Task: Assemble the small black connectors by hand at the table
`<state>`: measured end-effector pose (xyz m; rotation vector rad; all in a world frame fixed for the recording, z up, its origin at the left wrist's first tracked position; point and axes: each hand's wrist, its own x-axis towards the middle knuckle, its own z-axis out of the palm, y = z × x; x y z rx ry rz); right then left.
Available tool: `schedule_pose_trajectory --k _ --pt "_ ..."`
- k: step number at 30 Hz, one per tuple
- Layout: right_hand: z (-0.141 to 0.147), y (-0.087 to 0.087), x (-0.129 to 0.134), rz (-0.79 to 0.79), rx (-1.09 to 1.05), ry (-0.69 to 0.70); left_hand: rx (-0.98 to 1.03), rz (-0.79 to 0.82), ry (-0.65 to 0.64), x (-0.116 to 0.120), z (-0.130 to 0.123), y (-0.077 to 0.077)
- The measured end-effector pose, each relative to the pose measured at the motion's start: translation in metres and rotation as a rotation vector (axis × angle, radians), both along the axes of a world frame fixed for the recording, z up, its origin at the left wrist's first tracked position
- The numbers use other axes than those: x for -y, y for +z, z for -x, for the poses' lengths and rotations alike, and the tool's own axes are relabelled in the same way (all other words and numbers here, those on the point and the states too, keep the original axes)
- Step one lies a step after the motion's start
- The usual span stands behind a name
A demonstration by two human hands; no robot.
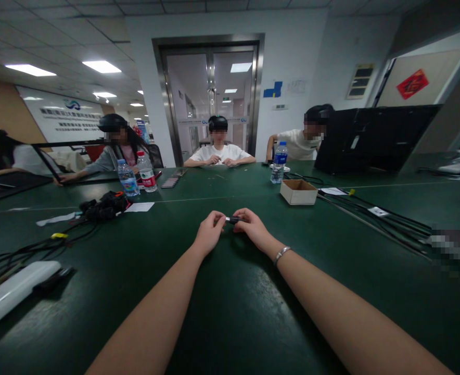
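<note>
Over the green table [230, 291], my two hands meet with a small black-and-silver stick-shaped object [233, 220] between them. My left hand [210, 233] pinches its silver end between thumb and fingers. Its black end is held in the fingertips of my right hand [252, 227], which has a silver bracelet at the wrist. The object lies roughly level, just above the tabletop. Fingers hide part of it, and it is too small for me to tell its exact kind.
An open cardboard box [298, 195] and a water bottle [279, 163] stand ahead on the right, near black cables [386, 219]. Two bottles [147, 173] and a black bundle [104, 206] are on the left. Several people sit around the table; a large black monitor [370, 138] stands far right.
</note>
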<state>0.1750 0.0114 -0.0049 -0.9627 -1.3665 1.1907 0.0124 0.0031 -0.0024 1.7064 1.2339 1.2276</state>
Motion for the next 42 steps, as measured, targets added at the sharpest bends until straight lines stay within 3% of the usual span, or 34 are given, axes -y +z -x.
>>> schedule_pose_trajectory --k 13,27,42 --pt "-0.0001 0.0023 0.0022 -0.011 0.020 0.004 -0.073 0.082 0.034 -0.0012 0.0015 0.0004" --pt "0.0010 0.0042 0.0039 0.008 0.015 -0.003 -0.017 0.023 0.032 -0.0044 0.0030 -0.0052" --pt "0.0000 0.0039 0.0039 -0.003 0.029 0.006 -0.134 0.065 0.056 -0.0051 0.0029 -0.0027"
